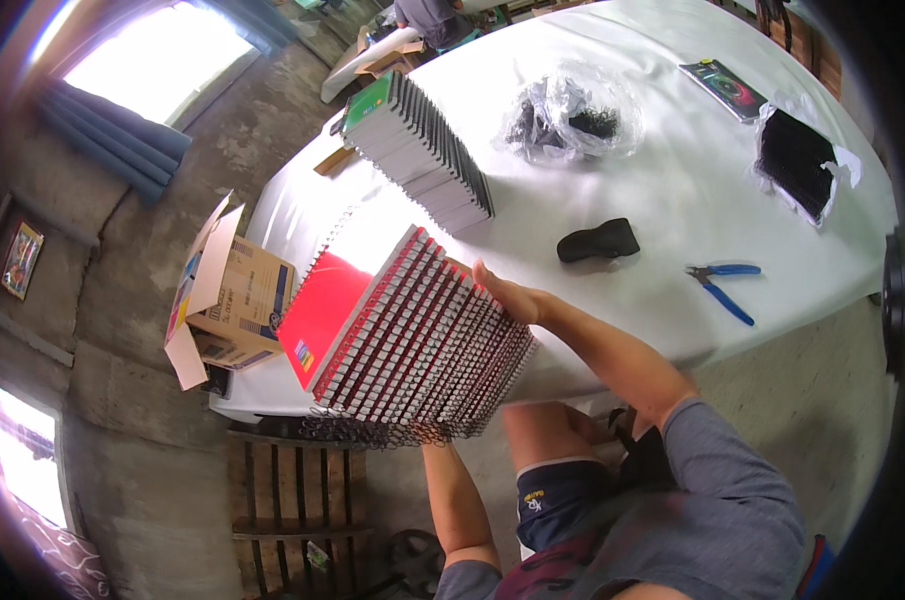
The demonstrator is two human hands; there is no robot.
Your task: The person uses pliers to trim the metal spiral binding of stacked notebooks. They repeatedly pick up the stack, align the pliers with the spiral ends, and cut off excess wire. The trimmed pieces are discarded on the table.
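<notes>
A thick stack of spiral-bound notebooks (412, 335) with a red front cover is held on edge at the near edge of the white-clothed table (612, 170). My right hand (502, 295) presses flat against the far end of the stack. My left hand is hidden under the stack; only its forearm (457, 500) shows, rising from below. A second stack of notebooks (422, 150) with a green cover and black spirals lies slanted further back on the table.
On the table lie a black pouch-like object (597, 241), blue-handled pliers (722, 285), a clear bag of black spiral pieces (572, 120), a black packet in plastic (797, 160) and one flat notebook (722, 88). An open cardboard box (227, 295) stands left. Another person (427, 18) is at the far end.
</notes>
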